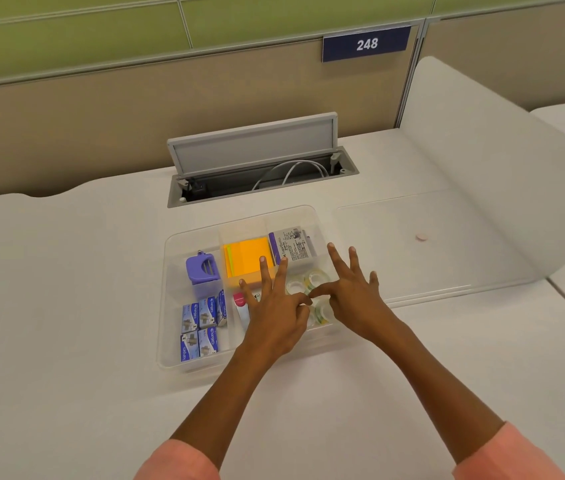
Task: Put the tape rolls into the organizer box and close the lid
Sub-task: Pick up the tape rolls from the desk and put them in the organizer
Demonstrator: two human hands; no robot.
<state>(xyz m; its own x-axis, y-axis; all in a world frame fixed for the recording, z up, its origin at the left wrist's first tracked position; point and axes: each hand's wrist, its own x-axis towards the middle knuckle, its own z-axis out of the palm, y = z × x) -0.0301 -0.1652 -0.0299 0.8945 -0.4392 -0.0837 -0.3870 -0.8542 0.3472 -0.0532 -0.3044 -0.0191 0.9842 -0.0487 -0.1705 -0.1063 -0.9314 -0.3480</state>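
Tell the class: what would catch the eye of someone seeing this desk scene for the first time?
First, the two hands: the left hand and right hand meet, fingers spread, over the clear tape rolls in the right part of the transparent organizer box. Next, the bright orange sticky notes glow at the box's middle back. The clear lid lies flat on the desk to the box's right.

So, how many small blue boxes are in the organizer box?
4 blue boxes, all in the organizer box's front-left compartment: two behind, two in front. A fifth may stand behind them, partly hidden.
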